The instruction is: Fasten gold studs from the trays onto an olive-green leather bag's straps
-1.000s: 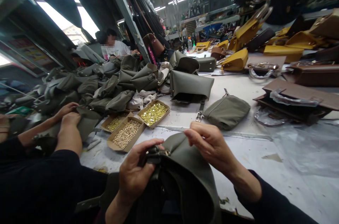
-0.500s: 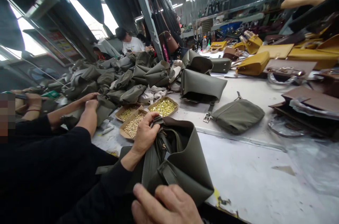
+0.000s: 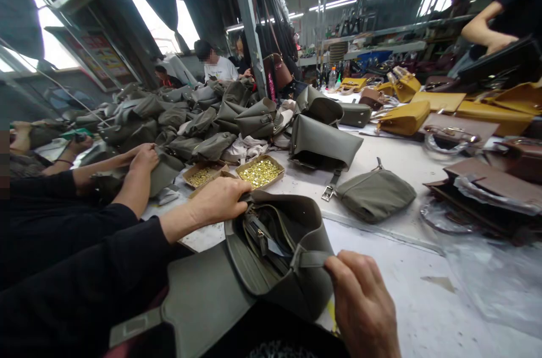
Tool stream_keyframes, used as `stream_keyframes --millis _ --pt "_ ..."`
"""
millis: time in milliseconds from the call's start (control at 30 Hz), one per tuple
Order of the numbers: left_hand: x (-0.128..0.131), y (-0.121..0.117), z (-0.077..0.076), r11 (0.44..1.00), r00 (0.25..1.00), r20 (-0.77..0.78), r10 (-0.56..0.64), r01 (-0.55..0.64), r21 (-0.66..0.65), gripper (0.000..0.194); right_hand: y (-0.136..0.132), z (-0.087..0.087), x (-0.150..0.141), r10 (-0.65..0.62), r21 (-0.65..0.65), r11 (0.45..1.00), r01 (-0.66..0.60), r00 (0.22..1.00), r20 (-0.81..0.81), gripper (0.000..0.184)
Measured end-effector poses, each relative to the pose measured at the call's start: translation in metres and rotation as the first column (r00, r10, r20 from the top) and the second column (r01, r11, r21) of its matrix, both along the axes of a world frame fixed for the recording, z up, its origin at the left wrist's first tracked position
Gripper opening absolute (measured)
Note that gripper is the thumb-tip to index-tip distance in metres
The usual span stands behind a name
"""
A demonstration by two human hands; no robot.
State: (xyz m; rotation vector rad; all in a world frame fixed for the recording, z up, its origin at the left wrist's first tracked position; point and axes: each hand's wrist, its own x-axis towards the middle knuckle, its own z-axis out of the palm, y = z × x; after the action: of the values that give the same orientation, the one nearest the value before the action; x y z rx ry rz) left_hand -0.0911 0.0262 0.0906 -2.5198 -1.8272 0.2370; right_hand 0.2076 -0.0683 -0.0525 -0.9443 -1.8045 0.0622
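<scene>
An olive-grey handbag (image 3: 313, 290) stands at the table's near edge, its mouth tilted up and its long flap (image 3: 207, 290) hanging out toward me. My left hand (image 3: 222, 198) is closed on the bag's far left end, at the rim; the exact part in its fingers is hidden. My right hand (image 3: 364, 296) pinches a short strap (image 3: 314, 259) at the opposite end and holds it out to the right. Inside the bag I see a zipper and a pale tag (image 3: 277, 248).
Cardboard trays of gold-coloured metal bits (image 3: 260, 171) sit behind the bag. A soft olive pouch (image 3: 376, 191) and another grey bag (image 3: 326, 140) lie beyond. Brown (image 3: 486, 183) and yellow bags (image 3: 404, 118) crowd the right. A co-worker's hands (image 3: 144, 160) handle a bag at left.
My right hand has moved right and taken hold of the strap. The bag has turned, its mouth now facing up more, and its flap shows at the lower left.
</scene>
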Motion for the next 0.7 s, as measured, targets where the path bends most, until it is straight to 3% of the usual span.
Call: stream_keyframes --millis 67,133,233,300,500,600,700 --pt "0.002 -0.004 0.01 1.0 0.994 -0.108 0.025 -0.025 -0.004 0.015 0.017 -0.003 0.009 -0.059 -0.035 0.998 0.054 0.986 -0.157 0.021" --pt "0.005 -0.012 0.017 0.999 0.987 -0.155 0.04 -0.044 -0.026 0.018 0.036 -0.007 0.011 -0.1 -0.19 0.981 0.029 0.92 -0.378 0.011" --pt "0.011 -0.031 0.022 0.995 0.985 -0.164 0.048 -0.062 -0.084 0.028 0.066 -0.011 0.004 -0.203 -0.434 0.889 -0.148 0.722 -0.662 0.015" --pt "0.018 -0.046 0.021 0.991 0.983 -0.173 0.053 -0.074 -0.114 0.03 0.084 -0.01 -0.003 -0.239 -0.465 0.854 -0.232 0.618 -0.749 0.024" --pt "0.039 -0.08 0.01 0.997 0.999 0.01 -0.053 0.053 -0.048 0.037 0.119 -0.002 -0.019 -0.116 -0.399 0.841 -0.365 0.599 -0.792 0.029" --pt "0.043 -0.075 0.007 0.995 0.99 0.1 -0.102 0.1 0.021 0.045 0.124 -0.008 -0.027 -0.093 -0.369 0.846 -0.386 0.575 -0.813 0.03" --pt "0.049 -0.059 0.004 0.981 0.953 0.23 -0.195 0.186 0.063 0.04 0.122 -0.013 -0.033 -0.096 -0.375 0.856 -0.356 0.603 -0.792 0.029"
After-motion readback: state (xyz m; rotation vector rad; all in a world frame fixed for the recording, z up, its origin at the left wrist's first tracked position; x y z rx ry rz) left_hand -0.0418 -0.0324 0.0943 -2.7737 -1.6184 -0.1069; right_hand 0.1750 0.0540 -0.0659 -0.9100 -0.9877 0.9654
